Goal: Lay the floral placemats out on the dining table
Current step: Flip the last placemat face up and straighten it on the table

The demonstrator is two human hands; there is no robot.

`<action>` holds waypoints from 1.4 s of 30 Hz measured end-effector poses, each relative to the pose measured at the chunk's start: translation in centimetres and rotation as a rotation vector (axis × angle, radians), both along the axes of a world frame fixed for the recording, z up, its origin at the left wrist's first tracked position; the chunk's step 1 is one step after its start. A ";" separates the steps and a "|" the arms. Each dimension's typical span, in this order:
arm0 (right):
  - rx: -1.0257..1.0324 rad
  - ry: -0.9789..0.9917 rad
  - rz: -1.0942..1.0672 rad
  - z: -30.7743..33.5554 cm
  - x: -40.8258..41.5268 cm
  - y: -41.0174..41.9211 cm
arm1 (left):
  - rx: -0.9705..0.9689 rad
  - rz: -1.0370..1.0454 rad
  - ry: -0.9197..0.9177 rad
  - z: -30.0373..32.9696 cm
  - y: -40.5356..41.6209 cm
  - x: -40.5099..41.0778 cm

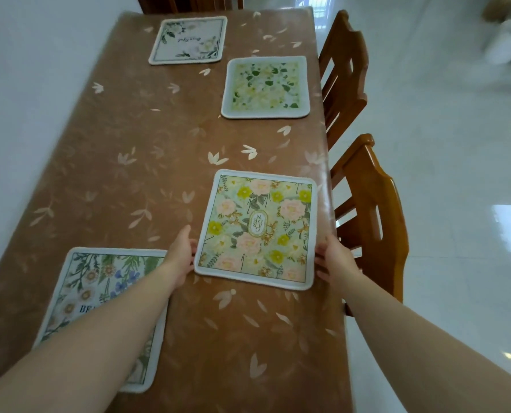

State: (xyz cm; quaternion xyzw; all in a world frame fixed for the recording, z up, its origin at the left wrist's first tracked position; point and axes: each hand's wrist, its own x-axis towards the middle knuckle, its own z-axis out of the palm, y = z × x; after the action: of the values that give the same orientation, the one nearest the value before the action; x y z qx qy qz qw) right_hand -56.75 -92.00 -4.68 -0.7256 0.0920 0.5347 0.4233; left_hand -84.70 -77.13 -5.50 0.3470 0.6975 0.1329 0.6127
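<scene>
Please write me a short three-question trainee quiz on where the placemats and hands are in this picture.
1. How many placemats lie on the table?
2. True or false: the left hand and right hand sit at opposite side edges of the pink-and-yellow flower placemat.
3. Which placemat does the left forearm cross: A) the blue-flower placemat, B) the green-leaf placemat, C) the white far placemat?

Key: 1) four; 2) true; 3) A.

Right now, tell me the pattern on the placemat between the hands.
Pink and yellow flowers on pale green placemat; head view.
</scene>
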 end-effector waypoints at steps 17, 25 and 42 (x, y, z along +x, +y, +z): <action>-0.042 -0.375 0.182 0.9 1.8 3.7 | -0.146 0.066 -0.085 0.6 4.7 -0.7; -0.102 -0.381 0.451 0.5 5.0 6.9 | -0.283 0.119 -0.142 -1.0 1.3 0.5; -0.083 -0.085 0.230 0.1 5.2 2.1 | -0.151 0.047 -0.107 0.7 3.6 1.4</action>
State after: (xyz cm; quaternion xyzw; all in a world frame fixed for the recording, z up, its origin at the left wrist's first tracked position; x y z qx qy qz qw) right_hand -51.59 -89.94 -4.61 -0.7702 0.0120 0.5443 0.3323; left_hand -83.33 -73.51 -4.81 0.2758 0.6798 0.1123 0.6702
